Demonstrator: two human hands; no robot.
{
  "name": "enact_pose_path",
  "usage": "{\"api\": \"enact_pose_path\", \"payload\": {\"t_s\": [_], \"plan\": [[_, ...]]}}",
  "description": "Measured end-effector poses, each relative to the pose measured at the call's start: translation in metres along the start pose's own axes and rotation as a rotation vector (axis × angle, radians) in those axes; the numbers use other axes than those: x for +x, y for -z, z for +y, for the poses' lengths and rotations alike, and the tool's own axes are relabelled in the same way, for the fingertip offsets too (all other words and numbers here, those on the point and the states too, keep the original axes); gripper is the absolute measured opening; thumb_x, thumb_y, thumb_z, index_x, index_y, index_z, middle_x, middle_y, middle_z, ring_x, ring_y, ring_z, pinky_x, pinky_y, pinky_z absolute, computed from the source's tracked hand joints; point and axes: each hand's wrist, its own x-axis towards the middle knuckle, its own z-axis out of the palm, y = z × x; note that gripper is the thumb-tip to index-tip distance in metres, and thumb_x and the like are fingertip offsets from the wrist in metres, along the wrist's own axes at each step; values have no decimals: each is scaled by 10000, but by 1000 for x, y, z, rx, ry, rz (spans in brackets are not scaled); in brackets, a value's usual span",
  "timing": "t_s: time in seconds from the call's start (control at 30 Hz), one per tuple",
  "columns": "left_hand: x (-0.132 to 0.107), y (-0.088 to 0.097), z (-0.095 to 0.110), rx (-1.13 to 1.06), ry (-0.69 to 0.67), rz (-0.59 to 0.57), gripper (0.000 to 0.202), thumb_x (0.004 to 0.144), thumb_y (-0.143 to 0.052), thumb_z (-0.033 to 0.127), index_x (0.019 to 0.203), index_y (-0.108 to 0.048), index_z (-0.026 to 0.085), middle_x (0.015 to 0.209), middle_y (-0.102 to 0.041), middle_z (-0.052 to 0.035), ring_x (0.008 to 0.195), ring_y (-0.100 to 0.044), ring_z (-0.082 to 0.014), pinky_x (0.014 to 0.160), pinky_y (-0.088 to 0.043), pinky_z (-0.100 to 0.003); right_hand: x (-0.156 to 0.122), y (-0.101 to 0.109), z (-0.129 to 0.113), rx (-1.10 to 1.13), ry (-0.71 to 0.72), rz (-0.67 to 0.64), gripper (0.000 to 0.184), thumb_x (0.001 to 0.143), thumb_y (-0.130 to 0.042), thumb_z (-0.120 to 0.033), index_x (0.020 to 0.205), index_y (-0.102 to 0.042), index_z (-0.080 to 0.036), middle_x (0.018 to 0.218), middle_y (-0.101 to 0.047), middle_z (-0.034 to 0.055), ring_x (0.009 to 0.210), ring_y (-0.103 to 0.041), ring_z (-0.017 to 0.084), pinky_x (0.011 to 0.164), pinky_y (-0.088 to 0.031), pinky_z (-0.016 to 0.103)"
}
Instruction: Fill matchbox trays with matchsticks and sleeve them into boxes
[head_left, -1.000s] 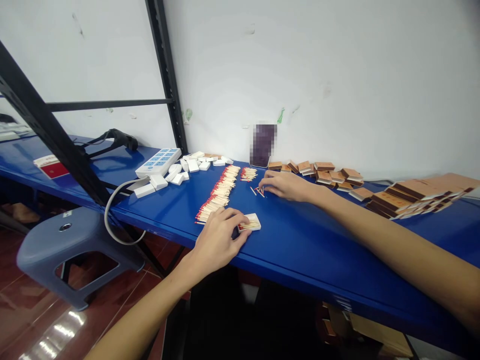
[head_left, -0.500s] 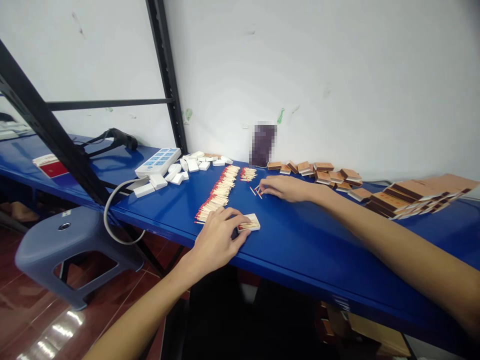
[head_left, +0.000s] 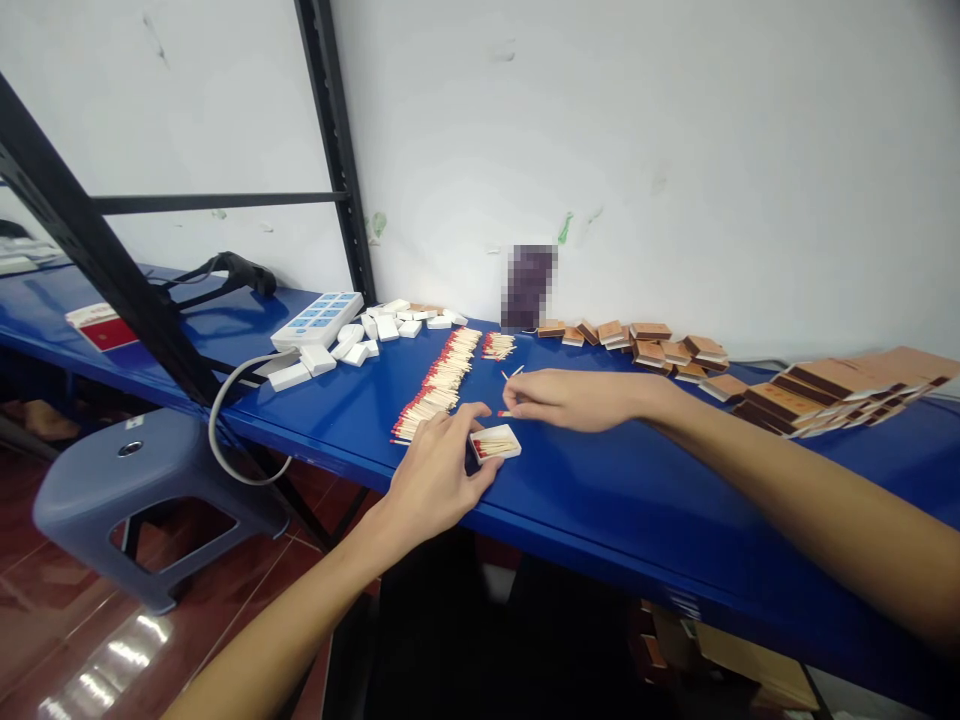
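Observation:
My left hand [head_left: 435, 468] holds a small white matchbox tray [head_left: 510, 436] near the table's front edge. The thumb presses its near side, and the index finger is lifted over the far corner. Several matches [head_left: 489, 448] lie inside the tray, red heads to the left. Just behind the tray, my right hand [head_left: 559, 398] is closed in a pinch on matches [head_left: 505, 413] whose red tips poke out to the left. A couple of loose matches [head_left: 512, 372] lie beyond its fingers. A long row of matches [head_left: 439, 385] and a smaller bunch [head_left: 498, 346] lie on the table.
White trays [head_left: 386, 326] sit at the back left beside a power strip [head_left: 318, 320] with a cable. Brown matchbox sleeves [head_left: 651, 353] and bigger stacks [head_left: 832, 390] line the right. A pixelated dark object [head_left: 529, 286] leans on the wall. A stool [head_left: 142, 470] stands at left.
My right hand has come towards the tray, carrying matches picked from the loose ones. My left index finger has lifted, showing more of the tray's inside.

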Motion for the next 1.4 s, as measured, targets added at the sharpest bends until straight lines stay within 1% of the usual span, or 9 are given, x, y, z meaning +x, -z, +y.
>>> {"api": "enact_pose_path", "payload": {"t_s": [0.13,0.33,0.43,0.57,0.67,0.77,1.03,1.27,1.4], "plan": [[1,1,0,-4,-23,0,289,870,-639,261,1130,-517,232,1049,-670,-29,994,-591,-242,879,-449,-388,3,-11,-27,-16,75,31,235,985,-371,-327,924,-544,-181,920,-594,77,786,-536,196,729,-419,332],[3,1,0,33,-41,-16,124,875,-644,280,948,-566,217,918,-666,-17,895,-594,-229,826,-450,-371,2,-14,-37,10,122,-10,209,975,-416,-310,909,-567,-182,915,-611,68,793,-556,185,727,-424,319],[3,2,0,43,-59,-8,114,880,-640,271,964,-597,208,905,-668,-27,880,-599,-225,822,-456,-371,2,-6,-26,-21,108,65,231,979,-409,-300,899,-593,-186,875,-646,53,775,-564,179,708,-407,307],[3,2,0,35,-88,-9,86,892,-628,257,960,-633,204,928,-687,-37,894,-613,-222,853,-463,-380,5,3,14,-131,-53,210,174,931,-446,-235,915,-610,-179,833,-661,53,721,-570,177,668,-384,294],[3,2,0,23,-104,-8,68,890,-627,240,948,-640,207,955,-699,-32,903,-621,-218,869,-464,-385,9,1,49,-187,-214,297,173,887,-471,-202,977,-614,-164,756,-640,50,674,-565,185,633,-370,291],[3,2,0,25,-106,-8,67,895,-624,248,943,-650,210,965,-704,-31,910,-627,-219,868,-468,-391,12,-6,71,-146,-245,304,222,887,-485,-225,1052,-616,-156,700,-621,33,642,-566,186,617,-372,288],[3,3,2,34,-100,-8,63,892,-628,246,933,-650,204,961,-706,-33,918,-627,-218,883,-469,-395,13,-11,68,-128,-88,290,284,928,-472,-309,1089,-653,-161,819,-632,62,740,-564,198,700,-397,310],[1,2,1,48,-101,-12,65,894,-624,252,921,-646,198,942,-697,-32,908,-617,-222,871,-466,-395,14,-13,74,-161,-70,254,257,958,-427,-343,973,-616,-169,965,-649,114,843,-574,225,744,-408,333],[2,2,1,44,-94,-15,64,892,-625,255,920,-645,202,966,-700,-36,929,-620,-228,883,-466,-401,12,-12,72,-130,-134,255,239,962,-420,-362,927,-569,-178,886,-655,97,760,-568,207,688,-401,316]]}}
